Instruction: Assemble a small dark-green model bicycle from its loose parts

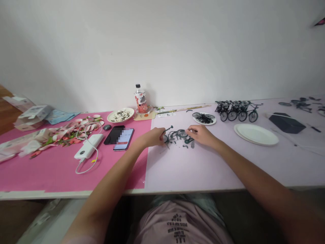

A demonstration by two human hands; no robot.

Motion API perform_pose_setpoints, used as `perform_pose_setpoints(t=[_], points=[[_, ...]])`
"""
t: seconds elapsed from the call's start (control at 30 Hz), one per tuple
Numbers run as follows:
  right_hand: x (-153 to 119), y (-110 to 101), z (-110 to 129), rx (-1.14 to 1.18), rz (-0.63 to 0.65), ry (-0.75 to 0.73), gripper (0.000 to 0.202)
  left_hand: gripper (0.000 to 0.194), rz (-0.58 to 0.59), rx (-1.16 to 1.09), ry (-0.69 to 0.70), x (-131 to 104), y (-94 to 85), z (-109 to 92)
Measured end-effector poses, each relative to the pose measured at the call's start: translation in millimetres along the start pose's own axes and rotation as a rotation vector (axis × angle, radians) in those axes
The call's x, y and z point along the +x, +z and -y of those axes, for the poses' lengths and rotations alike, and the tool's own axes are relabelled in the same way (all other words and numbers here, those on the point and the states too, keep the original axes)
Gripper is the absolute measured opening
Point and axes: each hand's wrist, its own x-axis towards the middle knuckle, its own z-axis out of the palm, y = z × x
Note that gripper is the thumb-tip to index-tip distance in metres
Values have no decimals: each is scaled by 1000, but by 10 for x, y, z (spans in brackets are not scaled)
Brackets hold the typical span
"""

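Over the pale part of the table, my left hand [155, 137] is closed on a small dark model-bicycle part [169, 128], a thin stem with a rounded end that sticks out to the right. Just right of it, my right hand [201, 135] has its fingertips pinched together at the edge of a loose pile of dark bicycle parts. What those fingertips hold, if anything, is too small to tell. Between the hands lies a spoked toy wheel [181, 133]. Small dark pieces [185, 146] are scattered around it.
Assembled toy bicycles [237, 111] stand in a row at the back right, beside a plate of black parts [204, 118]. White plates [256, 134] and a dark block [286, 122] lie further right. Leftward are phones [124, 139], a power bank [88, 146], a bottle [141, 100] and petals [72, 134].
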Motion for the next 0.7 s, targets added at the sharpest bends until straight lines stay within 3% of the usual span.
perform_pose_setpoints(t=[0.2, 0.43, 0.7], points=[[-63, 59, 153, 131, 114, 49, 44, 37, -120, -349, 101, 19, 23, -8], [-88, 264, 258, 302, 193, -41, 48, 53, -344, -709, 225, 185, 285, -99], [-105, 253, 311, 500, 217, 118, 73, 54, -436, -719, 234, 166, 413, -253]])
